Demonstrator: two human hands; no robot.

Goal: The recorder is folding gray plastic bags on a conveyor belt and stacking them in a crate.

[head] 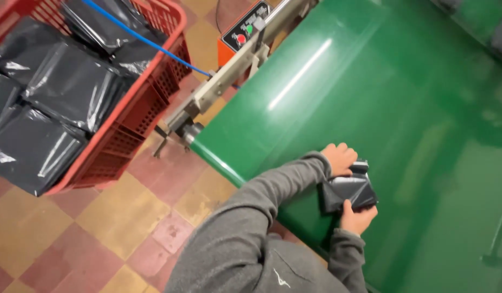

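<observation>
A small dark grey plastic mailer bag lies on the green conveyor belt near its front edge. My left hand, in a grey sleeve, presses down on the bag's far upper corner with its fingers curled. On the near lower edge my right hand grips the same bag, thumb on top. The bag looks folded or bunched between the two hands.
A red plastic crate filled with several dark grey mailer bags stands on the tiled floor at the left. A blue cable runs over it toward the conveyor's metal frame, which carries an orange control box with buttons.
</observation>
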